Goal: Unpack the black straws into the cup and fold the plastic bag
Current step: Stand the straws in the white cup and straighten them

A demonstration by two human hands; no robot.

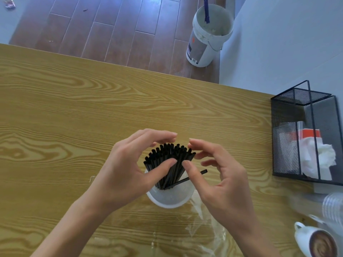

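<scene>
A bundle of black straws (168, 152) stands fanned out in a translucent white cup (167, 204) near the table's front middle. My left hand (126, 173) curls round the bundle from the left, thumb on its front and fingers arched over the tops. My right hand (228, 182) closes in from the right, its thumb on the straws and its index finger bent over the tops. One straw (203, 171) leans out to the right under my right hand. The clear plastic bag (207, 238) lies crumpled on the table just in front of the cup.
A black mesh basket (289, 141) with tissues stands at the right edge. A white coffee mug (313, 242) and a stack of clear cups (332, 208) sit at the front right. A white bucket (207, 38) stands on the floor beyond the wooden table (74, 108).
</scene>
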